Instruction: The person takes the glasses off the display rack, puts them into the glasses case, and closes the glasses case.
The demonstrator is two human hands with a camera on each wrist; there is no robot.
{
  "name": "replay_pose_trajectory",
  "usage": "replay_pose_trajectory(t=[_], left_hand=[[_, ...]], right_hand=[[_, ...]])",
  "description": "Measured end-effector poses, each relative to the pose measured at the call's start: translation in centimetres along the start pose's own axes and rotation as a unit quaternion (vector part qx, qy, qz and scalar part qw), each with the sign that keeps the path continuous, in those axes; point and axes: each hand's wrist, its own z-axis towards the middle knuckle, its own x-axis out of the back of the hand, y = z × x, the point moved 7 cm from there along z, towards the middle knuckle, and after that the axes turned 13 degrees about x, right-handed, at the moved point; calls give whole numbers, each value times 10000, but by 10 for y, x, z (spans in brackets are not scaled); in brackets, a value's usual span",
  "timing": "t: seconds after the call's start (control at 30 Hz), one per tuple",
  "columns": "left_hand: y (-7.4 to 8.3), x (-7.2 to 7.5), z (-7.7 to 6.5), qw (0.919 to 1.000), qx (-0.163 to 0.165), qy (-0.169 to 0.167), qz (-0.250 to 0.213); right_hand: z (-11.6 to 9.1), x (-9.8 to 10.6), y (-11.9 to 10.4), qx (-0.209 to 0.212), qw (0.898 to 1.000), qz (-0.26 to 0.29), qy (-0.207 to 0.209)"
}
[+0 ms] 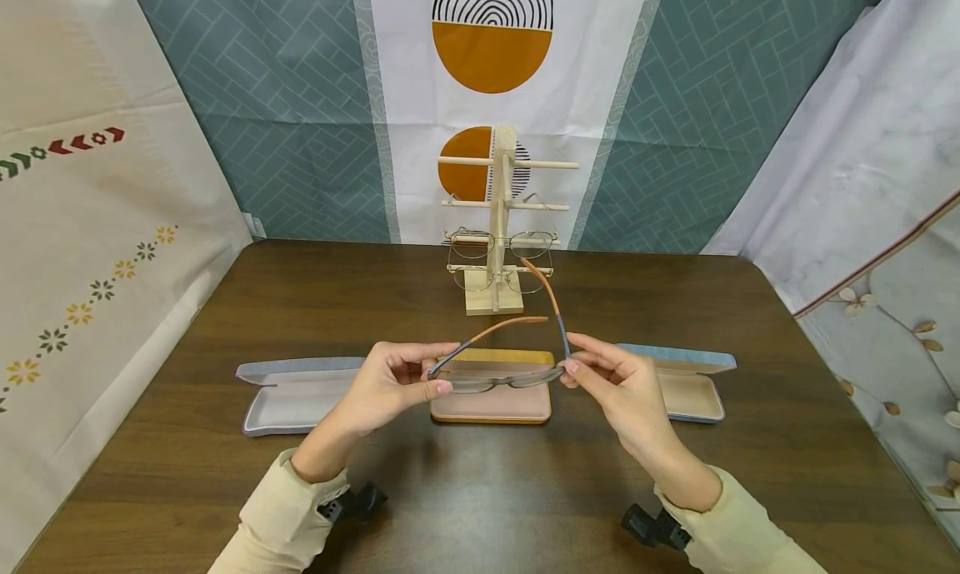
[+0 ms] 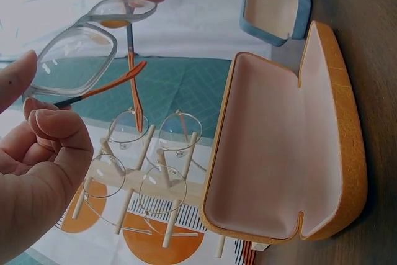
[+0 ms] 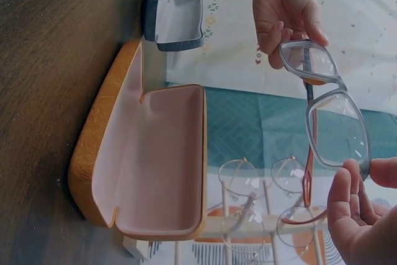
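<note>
A pair of glasses (image 1: 532,379) with a grey frame and orange-tipped temples is held up between both hands, temples spread and pointing toward the back. My left hand (image 1: 387,382) pinches it at the left hinge, thumb and fingers on either side. At the opposite hinge my right hand (image 1: 617,384) pinches it the same way. Below the glasses lies an open yellow case (image 1: 491,417) with a pink lining, seen whole in the left wrist view. Both lenses show clearly in the right wrist view.
An open grey-lilac case (image 1: 288,407) lies to the left, and an open blue case (image 1: 693,397) to the right. Behind them a wooden display stand (image 1: 495,301) carries wire-framed glasses (image 1: 471,245) on its lower rungs. Cloth hangs around the wooden table (image 1: 495,507).
</note>
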Motion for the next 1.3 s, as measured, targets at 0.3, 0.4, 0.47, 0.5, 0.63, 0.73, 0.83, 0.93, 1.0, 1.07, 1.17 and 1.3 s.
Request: replay_pose_trajectory(t=[0.3, 0.4, 0.47, 0.5, 0.63, 0.73, 0.83, 0.93, 1.0, 1.07, 1.17, 1.3], left_hand=[[0, 0, 0, 10000, -14, -40, -36], [0, 0, 0, 10000, -53, -54, -37], [0, 0, 0, 9999, -85, -57, -23], [1, -1, 0, 9999, -101, -60, -14], [1, 0, 0, 9999, -140, -54, 14], [1, 0, 0, 9998, -169, -65, 4], [2, -1, 0, 9997, -222, -103, -12], [3, -2, 0, 9995, -282, -137, -6], [3, -2, 0, 9994, -304, -139, 23], [3, -1, 1, 9994, -308, -114, 54], [3, -1, 1, 9995, -311, -67, 81], [4, -1, 2, 9996, -290, 3, 60]], right_hand=[[0, 0, 1, 18, 10000, 22, -29], [1, -1, 0, 29, 10000, 10, -23], [1, -1, 0, 14, 10000, -20, -17], [2, -1, 0, 3, 10000, -31, -12], [2, 0, 2, -25, 10000, -65, -32], [2, 0, 3, -54, 9999, -105, -49], [2, 1, 4, -109, 9998, -136, -58], [2, 1, 5, -115, 9998, -135, -78], [2, 1, 5, -102, 9998, -122, -85], [2, 1, 4, -68, 9999, -106, -93], [1, 1, 4, -61, 9999, -87, -73], [1, 1, 2, -41, 10000, -45, -16]])
